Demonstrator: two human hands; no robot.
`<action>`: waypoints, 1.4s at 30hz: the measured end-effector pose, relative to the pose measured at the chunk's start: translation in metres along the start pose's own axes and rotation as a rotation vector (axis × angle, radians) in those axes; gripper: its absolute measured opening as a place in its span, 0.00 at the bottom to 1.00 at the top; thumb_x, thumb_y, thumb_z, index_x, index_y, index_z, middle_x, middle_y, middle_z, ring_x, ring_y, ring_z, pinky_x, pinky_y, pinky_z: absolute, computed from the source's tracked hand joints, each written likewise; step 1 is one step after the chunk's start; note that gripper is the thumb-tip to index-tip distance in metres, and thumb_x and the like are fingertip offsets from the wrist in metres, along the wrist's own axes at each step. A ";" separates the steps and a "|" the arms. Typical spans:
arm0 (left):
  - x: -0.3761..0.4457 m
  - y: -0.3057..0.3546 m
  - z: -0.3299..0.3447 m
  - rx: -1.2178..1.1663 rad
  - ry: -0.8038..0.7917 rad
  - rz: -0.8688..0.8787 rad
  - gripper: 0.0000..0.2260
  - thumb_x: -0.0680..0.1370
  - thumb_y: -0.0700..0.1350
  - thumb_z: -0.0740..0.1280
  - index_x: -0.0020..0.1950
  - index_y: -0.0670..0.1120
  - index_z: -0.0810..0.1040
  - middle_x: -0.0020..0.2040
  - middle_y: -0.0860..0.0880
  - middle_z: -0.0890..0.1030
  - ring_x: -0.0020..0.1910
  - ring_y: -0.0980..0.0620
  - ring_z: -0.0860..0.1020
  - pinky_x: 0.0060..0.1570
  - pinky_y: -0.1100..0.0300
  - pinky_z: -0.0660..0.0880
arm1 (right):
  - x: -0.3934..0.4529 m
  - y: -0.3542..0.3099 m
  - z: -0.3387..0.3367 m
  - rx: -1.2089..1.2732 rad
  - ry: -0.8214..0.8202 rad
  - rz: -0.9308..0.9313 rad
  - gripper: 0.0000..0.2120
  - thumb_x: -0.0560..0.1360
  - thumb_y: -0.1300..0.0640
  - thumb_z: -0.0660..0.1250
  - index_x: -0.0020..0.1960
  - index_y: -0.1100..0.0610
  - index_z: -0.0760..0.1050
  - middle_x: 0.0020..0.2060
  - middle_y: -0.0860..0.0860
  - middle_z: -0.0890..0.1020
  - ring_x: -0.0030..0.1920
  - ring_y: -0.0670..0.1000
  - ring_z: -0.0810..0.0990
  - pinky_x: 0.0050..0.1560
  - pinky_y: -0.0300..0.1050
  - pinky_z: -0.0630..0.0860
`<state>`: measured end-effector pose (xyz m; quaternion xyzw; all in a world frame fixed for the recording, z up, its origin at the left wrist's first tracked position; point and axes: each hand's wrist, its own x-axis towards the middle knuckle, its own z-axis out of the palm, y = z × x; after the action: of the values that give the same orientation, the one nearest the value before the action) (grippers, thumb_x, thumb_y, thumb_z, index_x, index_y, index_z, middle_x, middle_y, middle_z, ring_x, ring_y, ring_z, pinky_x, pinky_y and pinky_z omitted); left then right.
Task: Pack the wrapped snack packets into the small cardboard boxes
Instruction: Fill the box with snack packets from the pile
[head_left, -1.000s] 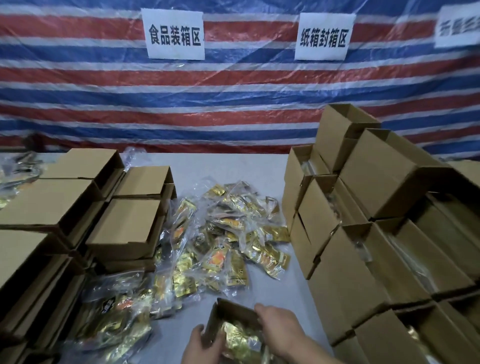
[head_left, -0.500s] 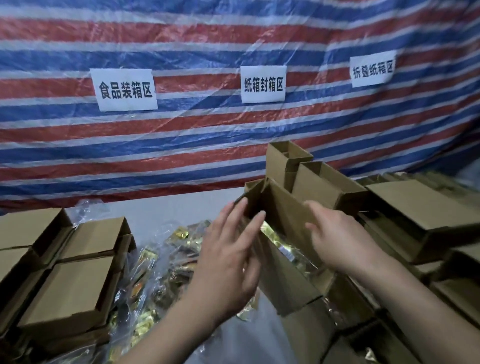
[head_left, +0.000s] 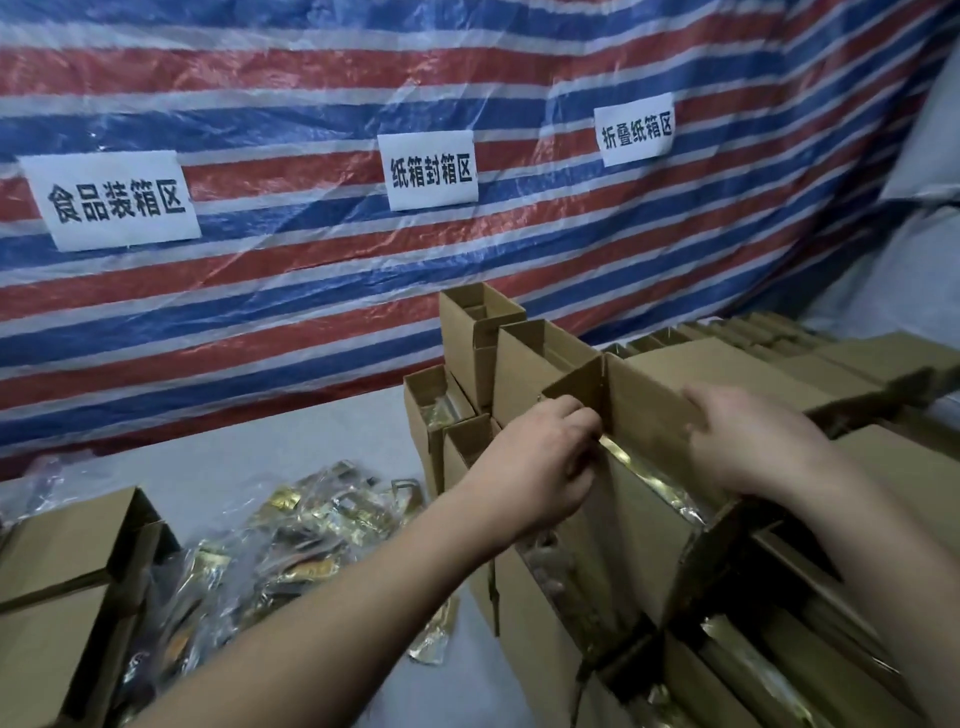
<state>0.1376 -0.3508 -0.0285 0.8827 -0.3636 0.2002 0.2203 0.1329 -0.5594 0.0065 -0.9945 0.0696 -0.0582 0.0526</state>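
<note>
A small cardboard box (head_left: 644, 415) with gold-wrapped snack packets (head_left: 660, 483) showing in its opening sits on top of the stack of filled boxes at the right. My left hand (head_left: 540, 462) grips the box's left edge with curled fingers. My right hand (head_left: 753, 441) holds its right side, fingers over the flap. A loose heap of gold snack packets (head_left: 311, 525) in clear wrap lies on the table at lower centre.
Several open filled boxes (head_left: 571, 623) are stacked at the right, with flat cardboard (head_left: 883, 364) behind them. More boxes (head_left: 62, 571) stand at the lower left. A striped tarp (head_left: 311, 291) with three paper signs hangs behind the grey table (head_left: 260, 441).
The view swung up and right. Both hands carried the filled box from the table's front edge up onto the right stack, and my left hand went from open beside it to gripping its edge.
</note>
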 end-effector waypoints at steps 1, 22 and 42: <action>0.006 -0.001 0.006 -0.014 -0.005 0.007 0.10 0.75 0.45 0.69 0.56 0.48 0.79 0.53 0.51 0.78 0.52 0.54 0.76 0.52 0.59 0.77 | 0.005 0.003 0.000 0.000 0.001 0.015 0.15 0.78 0.53 0.64 0.65 0.47 0.72 0.50 0.50 0.79 0.45 0.53 0.76 0.42 0.46 0.74; 0.042 -0.021 0.050 -0.066 -0.095 -0.035 0.09 0.75 0.43 0.67 0.55 0.45 0.80 0.53 0.48 0.78 0.51 0.51 0.77 0.52 0.55 0.78 | 0.053 0.026 0.039 -0.053 0.111 0.008 0.12 0.74 0.58 0.69 0.57 0.49 0.74 0.43 0.49 0.76 0.42 0.52 0.75 0.37 0.45 0.68; 0.029 -0.024 0.060 -0.138 -0.076 -0.125 0.20 0.78 0.43 0.66 0.71 0.48 0.72 0.68 0.49 0.71 0.64 0.51 0.74 0.60 0.59 0.76 | 0.055 0.027 0.046 -0.041 0.170 -0.007 0.06 0.77 0.47 0.67 0.49 0.47 0.71 0.35 0.46 0.75 0.33 0.44 0.74 0.26 0.38 0.65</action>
<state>0.1862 -0.3838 -0.0686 0.8934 -0.3287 0.1270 0.2785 0.1894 -0.5890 -0.0361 -0.9871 0.0716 -0.1411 0.0258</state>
